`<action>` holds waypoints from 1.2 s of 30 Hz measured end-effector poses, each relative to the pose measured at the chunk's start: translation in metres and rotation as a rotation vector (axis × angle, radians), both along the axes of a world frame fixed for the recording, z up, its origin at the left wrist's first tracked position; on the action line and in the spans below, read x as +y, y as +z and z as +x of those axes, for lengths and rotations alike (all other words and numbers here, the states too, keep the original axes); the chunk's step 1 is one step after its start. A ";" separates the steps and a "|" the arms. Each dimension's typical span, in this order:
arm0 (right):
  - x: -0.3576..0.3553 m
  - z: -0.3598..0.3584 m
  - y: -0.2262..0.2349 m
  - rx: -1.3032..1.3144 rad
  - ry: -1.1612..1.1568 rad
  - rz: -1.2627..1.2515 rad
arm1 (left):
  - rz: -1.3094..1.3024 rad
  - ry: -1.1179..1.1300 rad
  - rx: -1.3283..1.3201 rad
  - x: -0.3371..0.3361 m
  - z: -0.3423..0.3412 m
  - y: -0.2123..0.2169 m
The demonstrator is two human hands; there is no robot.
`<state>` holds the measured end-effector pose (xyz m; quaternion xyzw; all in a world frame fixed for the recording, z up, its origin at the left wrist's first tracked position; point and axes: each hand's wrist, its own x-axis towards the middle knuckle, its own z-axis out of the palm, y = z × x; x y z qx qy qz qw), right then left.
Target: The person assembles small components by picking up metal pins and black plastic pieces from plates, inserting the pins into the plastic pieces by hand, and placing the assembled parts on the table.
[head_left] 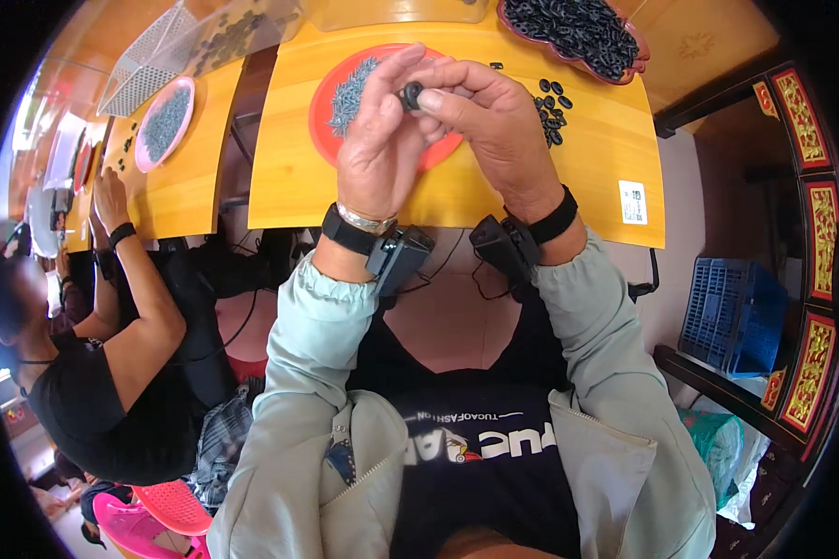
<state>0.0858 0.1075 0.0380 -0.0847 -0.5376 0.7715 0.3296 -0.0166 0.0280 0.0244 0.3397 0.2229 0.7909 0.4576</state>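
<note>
A small black oval part [412, 95] is held between my two hands, above a round red plate [321, 116]. My right hand [494, 116] pinches it between thumb and forefinger. On its other side, my left hand [382, 144] has its fingers bent around the part and also grips it. In the plate lies a heap of small grey screw-like pieces [350, 98], partly hidden by my left hand. Several loose black oval parts [552, 112] lie on the yellow table [494, 200] to the right of my right hand.
A red scalloped tray [636, 67] of black ring-like parts stands at the far right. To the left, a co-worker [112, 373] sits at another table by a pink plate [188, 98] of grey pieces. A blue crate [732, 312] stands on the floor at right.
</note>
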 end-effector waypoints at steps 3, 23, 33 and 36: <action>-0.003 0.001 0.001 0.021 0.002 -0.014 | 0.031 -0.102 0.007 0.001 0.003 -0.001; -0.023 0.002 0.010 0.107 -0.067 -0.022 | 0.061 0.120 -0.002 -0.004 0.027 0.008; -0.012 0.005 0.009 -0.083 -0.076 0.092 | 0.064 0.124 -0.001 0.001 0.021 -0.004; -0.013 0.021 0.013 -0.151 -0.024 0.057 | 0.031 0.115 -0.024 -0.001 0.015 -0.001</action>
